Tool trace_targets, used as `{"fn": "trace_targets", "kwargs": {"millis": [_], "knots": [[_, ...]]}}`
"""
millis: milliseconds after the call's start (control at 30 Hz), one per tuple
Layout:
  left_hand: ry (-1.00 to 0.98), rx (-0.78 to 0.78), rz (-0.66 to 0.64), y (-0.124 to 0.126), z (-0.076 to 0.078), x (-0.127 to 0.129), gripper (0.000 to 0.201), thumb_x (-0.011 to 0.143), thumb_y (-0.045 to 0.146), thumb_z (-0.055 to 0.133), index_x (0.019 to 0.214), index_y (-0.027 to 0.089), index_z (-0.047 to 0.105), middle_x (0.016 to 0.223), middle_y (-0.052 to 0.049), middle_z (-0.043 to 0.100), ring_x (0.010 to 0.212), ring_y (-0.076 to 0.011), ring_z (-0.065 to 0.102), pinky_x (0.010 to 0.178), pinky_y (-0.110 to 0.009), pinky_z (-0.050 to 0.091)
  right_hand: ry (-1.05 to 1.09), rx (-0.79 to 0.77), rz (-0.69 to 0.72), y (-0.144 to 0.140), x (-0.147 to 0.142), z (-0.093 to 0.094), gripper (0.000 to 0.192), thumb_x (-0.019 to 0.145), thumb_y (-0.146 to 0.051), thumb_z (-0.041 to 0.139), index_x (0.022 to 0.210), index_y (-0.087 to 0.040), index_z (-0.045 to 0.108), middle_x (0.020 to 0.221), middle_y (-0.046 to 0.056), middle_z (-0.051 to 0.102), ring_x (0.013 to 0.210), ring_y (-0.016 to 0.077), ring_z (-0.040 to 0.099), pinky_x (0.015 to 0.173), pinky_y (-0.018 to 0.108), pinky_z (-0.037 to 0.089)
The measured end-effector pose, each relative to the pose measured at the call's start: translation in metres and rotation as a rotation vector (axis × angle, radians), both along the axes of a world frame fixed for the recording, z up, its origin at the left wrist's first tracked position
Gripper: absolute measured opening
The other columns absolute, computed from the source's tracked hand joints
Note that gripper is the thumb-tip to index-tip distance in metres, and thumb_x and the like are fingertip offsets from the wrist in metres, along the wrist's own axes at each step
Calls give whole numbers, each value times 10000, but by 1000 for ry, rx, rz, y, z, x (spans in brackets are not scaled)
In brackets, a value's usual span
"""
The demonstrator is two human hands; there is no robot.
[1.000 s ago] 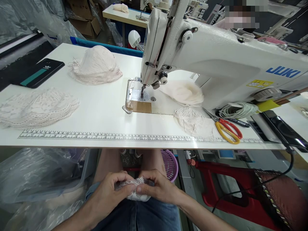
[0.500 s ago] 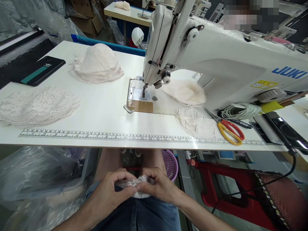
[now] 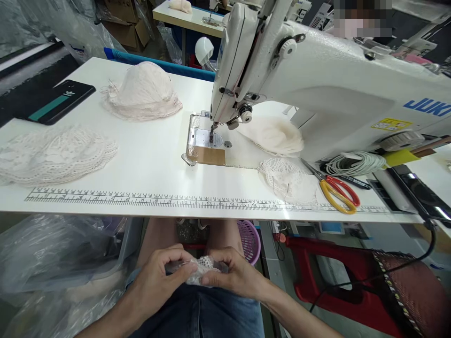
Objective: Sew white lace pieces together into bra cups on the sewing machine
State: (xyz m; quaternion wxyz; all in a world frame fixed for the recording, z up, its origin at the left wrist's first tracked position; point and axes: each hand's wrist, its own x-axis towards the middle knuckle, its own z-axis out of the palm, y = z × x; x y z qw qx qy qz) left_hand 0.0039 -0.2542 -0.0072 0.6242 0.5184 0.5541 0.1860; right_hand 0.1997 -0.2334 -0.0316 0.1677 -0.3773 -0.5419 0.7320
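Note:
Over my lap, below the table's front edge, a small piece of white lace (image 3: 203, 268) is stretched between my two hands. My left hand (image 3: 165, 272) pinches its left end between thumb and fingers. On the other end, my right hand (image 3: 229, 272) grips with the thumb on top. Part of the lace is hidden behind the fingers. Up on the table, another lace piece (image 3: 287, 180) lies right of the sewing machine's needle (image 3: 211, 136), and pale cup-shaped fabric (image 3: 275, 134) rests under the machine arm.
The white sewing machine (image 3: 317, 80) stands across the table (image 3: 151, 164). Scissors (image 3: 338, 192) and a coil of cord (image 3: 355, 163) lie at right. Lace cups (image 3: 144, 91), flat lace (image 3: 56, 155) and a phone (image 3: 61, 101) are at left. A purple basket (image 3: 249, 241) sits below.
My fingers have shifted slightly on the lace, with the left hand a little further left and more lace showing between the hands. The view has moved slightly.

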Motion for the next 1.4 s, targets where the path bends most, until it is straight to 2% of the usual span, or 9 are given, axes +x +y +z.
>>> {"fn": "trace_targets", "kwargs": {"millis": [67, 200, 367, 500, 800, 1033, 1233, 1400], "knots": [[-88, -46, 43, -1, -2, -3, 264, 807, 407, 567, 712, 188, 679, 767, -5, 549, 741, -167, 516, 684, -246, 357, 36, 33, -5, 0, 2, 1, 370, 709, -451, 706, 630, -127, 544, 657, -25, 470, 633, 93, 416, 559, 204, 303], [-288, -229, 214, -3, -6, -8, 205, 782, 389, 621, 739, 192, 658, 980, -15, 605, 918, -188, 518, 795, -244, 361, 27, 48, 2, 0, 8, 2, 359, 713, -451, 703, 635, -127, 569, 666, -23, 483, 640, 95, 429, 573, 205, 318], [-396, -290, 291, -2, -8, -10, 200, 769, 358, 656, 689, 177, 630, 722, 10, 629, 765, -148, 505, 729, -227, 364, 28, 79, 37, 1, 16, 2, 327, 733, -438, 691, 674, -126, 608, 677, -16, 519, 654, 100, 462, 587, 207, 340], [-439, -341, 330, -1, -9, -9, 210, 756, 352, 676, 673, 167, 623, 694, 11, 629, 732, -140, 495, 703, -224, 368, 33, 126, 59, 3, 21, 3, 315, 743, -440, 680, 697, -132, 625, 697, -8, 546, 674, 107, 495, 611, 215, 359], [-440, -347, 326, -2, -5, -5, 234, 747, 375, 690, 679, 166, 609, 674, 20, 590, 698, -129, 474, 674, -218, 380, 96, 52, 47, 0, 22, 9, 297, 746, -406, 676, 731, -122, 592, 702, -11, 529, 663, 100, 465, 617, 217, 364], [-376, -338, 262, -3, 1, -5, 224, 768, 389, 667, 694, 180, 639, 704, 12, 620, 730, -138, 506, 695, -208, 381, 135, 68, 85, -2, 18, 5, 375, 857, -462, 524, 714, -118, 563, 675, -17, 451, 615, 83, 396, 552, 210, 311], [-255, -276, 168, -3, 2, -9, 213, 774, 401, 652, 758, 191, 681, 807, -15, 666, 842, -184, 545, 764, -233, 388, 137, 89, 45, -4, 19, 4, 359, 848, -436, 553, 691, -115, 595, 681, -9, 476, 613, 86, 424, 560, 213, 325], [-161, -249, 108, -1, 4, -8, 273, 758, 451, 649, 786, 182, 690, 800, -34, 666, 817, -202, 546, 743, -253, 397, 97, 84, 29, -5, 21, 3, 333, 786, -434, 637, 703, -111, 631, 685, -2, 525, 643, 99, 479, 587, 213, 357]]}}
